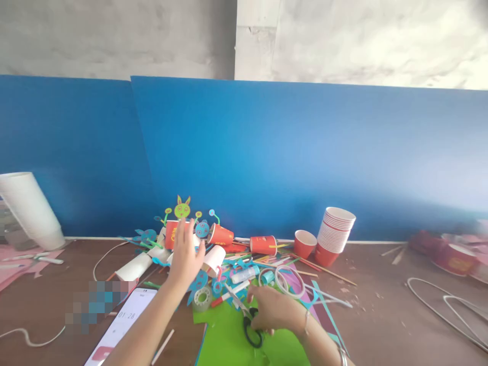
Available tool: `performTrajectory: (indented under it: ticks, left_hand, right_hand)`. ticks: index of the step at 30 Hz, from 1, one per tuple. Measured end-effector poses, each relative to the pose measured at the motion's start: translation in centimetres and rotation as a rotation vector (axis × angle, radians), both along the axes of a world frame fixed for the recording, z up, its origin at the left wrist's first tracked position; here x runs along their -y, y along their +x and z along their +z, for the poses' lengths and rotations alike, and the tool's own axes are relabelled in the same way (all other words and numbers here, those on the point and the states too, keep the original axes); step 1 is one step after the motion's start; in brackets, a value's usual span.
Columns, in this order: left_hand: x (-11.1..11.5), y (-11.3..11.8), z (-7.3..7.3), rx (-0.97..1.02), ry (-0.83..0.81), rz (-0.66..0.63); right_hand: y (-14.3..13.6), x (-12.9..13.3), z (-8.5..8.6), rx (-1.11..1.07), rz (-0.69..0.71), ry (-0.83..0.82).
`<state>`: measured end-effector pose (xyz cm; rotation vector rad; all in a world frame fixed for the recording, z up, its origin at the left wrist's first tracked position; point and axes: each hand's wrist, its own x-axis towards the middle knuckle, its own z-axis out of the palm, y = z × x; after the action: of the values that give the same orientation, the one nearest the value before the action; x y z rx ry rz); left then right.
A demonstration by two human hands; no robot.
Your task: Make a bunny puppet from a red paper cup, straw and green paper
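Note:
My left hand is raised with its fingers stretched, in front of a red paper cup. A green paper animal head with long ears rises above that cup. I cannot tell whether the hand touches the cup. My right hand is curled over black-handled scissors, its fingers at the handles. The blades point away to the left, over green paper. Close by are a roll of tape, a red-and-white marker, a glue stick and white rings.
Tipped cups, sticks and blue paper cutouts are heaped at the back. A stack of paper cups stands right, a white cup stack far left. A phone lies beside my left forearm. A blue partition closes off the back.

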<state>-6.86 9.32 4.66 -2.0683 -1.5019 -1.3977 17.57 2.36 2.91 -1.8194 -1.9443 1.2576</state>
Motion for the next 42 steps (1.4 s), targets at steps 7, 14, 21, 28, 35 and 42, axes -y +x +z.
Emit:
performTrajectory:
  ticks: [7, 14, 21, 28, 35, 42]
  left_hand:
    - [6.3, 5.1, -2.7, -0.138, -0.117, -0.450]
    - [7.5, 5.3, -4.5, -0.109, -0.111, -0.517]
    - [7.2, 5.0, -5.2, -0.077, -0.083, -0.572]
    - [7.3, 5.8, -5.8, -0.098, -0.049, -0.618]
    - [7.2, 5.7, -6.2, -0.130, -0.127, -0.593]
    - [6.8, 5.7, -6.4, -0.100, -0.175, -0.581]
  right_hand:
    - [3.1, -5.7, 0.1, -0.416, -0.651, 0.205]
    - [3.6, -8.9, -0.9, -0.555, -0.905, 0.273]
    - [2.4, -7.8, -0.7, -0.552, -0.823, 0.385]
    - [-2.9, -6.0, 2.9, -0.557, -0.345, 0.570]
    - [-8.6, -11.5, 3.9, -0.506, 0.000, 0.438]
    - [-7.7, -13.4, 2.5, -0.443, -0.111, 0.457]
